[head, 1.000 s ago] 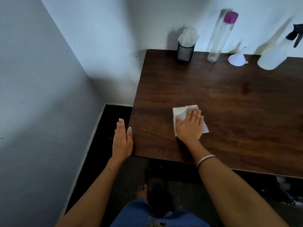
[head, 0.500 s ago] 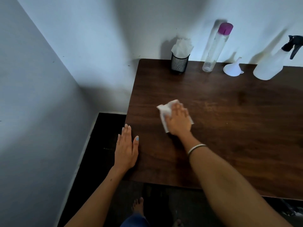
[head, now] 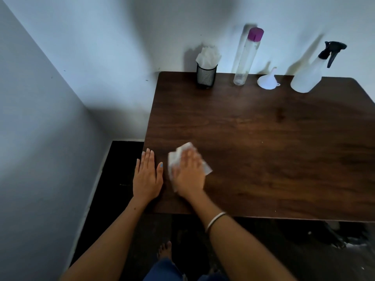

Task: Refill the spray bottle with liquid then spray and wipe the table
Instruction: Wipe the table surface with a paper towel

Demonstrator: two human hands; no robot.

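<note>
My right hand (head: 189, 174) lies flat on a crumpled white tissue (head: 175, 160), pressing it onto the dark wooden table (head: 274, 142) near its front left corner. My left hand (head: 147, 176) rests palm down, fingers together, on the table's left edge, just beside the tissue. The white spray bottle (head: 308, 77) with a black trigger head stands at the back right by the wall. A white funnel (head: 267, 81) sits upside down to its left. A tall clear bottle (head: 245, 57) with a purple cap stands left of the funnel.
A black mesh cup (head: 206, 77) stuffed with white tissues stands at the back left of the table. Walls close in behind and on the left. A dark floor gap lies left of the table, and my bare foot (head: 164, 249) shows below the front edge.
My right hand has slid the tissue leftward and toward me across the table, ending close beside my left hand. The left hand has stayed on the table's edge.
</note>
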